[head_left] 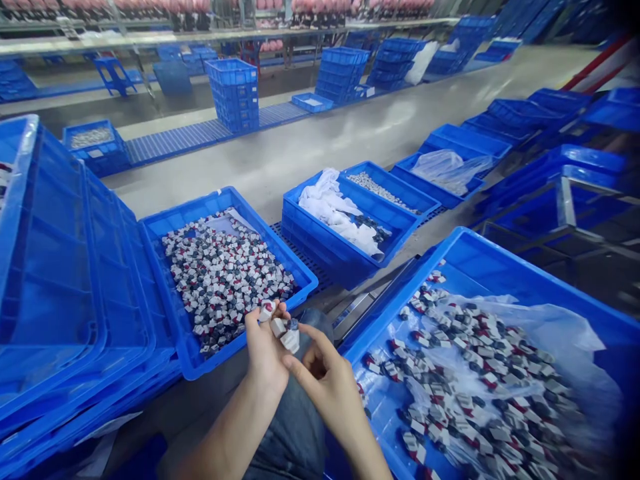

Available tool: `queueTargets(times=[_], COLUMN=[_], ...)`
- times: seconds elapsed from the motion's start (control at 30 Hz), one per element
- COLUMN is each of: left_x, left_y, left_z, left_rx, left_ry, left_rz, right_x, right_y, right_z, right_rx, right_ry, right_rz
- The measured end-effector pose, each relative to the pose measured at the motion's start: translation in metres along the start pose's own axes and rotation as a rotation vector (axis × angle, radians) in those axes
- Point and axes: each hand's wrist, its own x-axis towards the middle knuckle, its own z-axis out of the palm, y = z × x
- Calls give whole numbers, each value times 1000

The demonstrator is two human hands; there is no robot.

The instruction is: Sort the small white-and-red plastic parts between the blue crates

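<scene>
My left hand [267,350] is turned palm up, its fingers curled around a few small white, dark and red plastic parts [278,327]. Beside it, my right hand [325,373] has its thumb and forefinger at a white and dark part [290,340] over the left palm; its other fingers are curled in. Left of the hands is a blue crate [230,193] full of similar small parts. A larger blue crate [540,273] on the right holds more of them on clear plastic film [565,333].
Stacked blue crates [50,267] stand tilted at the left. Beyond the hands, a crate [320,247] holds white bags. More crates line the right side on metal racks [567,207]. Crate stacks [233,97] stand across the grey floor [280,160].
</scene>
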Motion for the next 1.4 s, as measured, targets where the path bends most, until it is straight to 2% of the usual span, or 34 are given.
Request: queueTargets(times=[0.1, 0.2, 0.33, 0.47, 0.53, 0.6, 0.73, 0.8, 0.87, 1.0, 1.07, 1.23, 1.4], left_x=[-8, -10, -6, -5, -10, -15, -22, -24, -26, -34, -36, -40, -45], left_y=[-3, -5, -5, 8, 19, 29, 34, 26, 12, -15, -21, -26, -25], left_z=[2, 3, 1, -16, -31, -46, -69, -70, -65, -49, -46, -51, -57], left_rx=[75, 67, 18, 76, 152, 216, 227, 247, 294, 411, 454, 576, 690], left_ry=[-21, -60, -150, -168, -119, -37, 100, 110, 68, -68, -95, -122, -155], left_rz=[73, 81, 23, 59, 100, 138, 170, 144, 91, 12, 1, 70, 158], right_x=[0, -1, 15, 62, 82, 90, 74, 57, 41, 24, 19, 4, -5], right_y=[9, 13, -2, -35, -48, -55, -43, -34, -27, -25, -26, -25, -23], right_z=[9, 14, 11, 8, 12, 18, 24, 21, 15, 1, -6, -15, -4], right_rx=[207, 465, 617, 614, 623, 718, 1079, 1204, 1270, 1330, 1343, 1321, 1145], right_ry=[73, 128, 215, 8, -35, -49, -161, -133, -64, 76, 146, 290, 325], right_rz=[87, 191, 257, 154, 116, 177, 487, 570, 591, 557, 508, 336, 234])
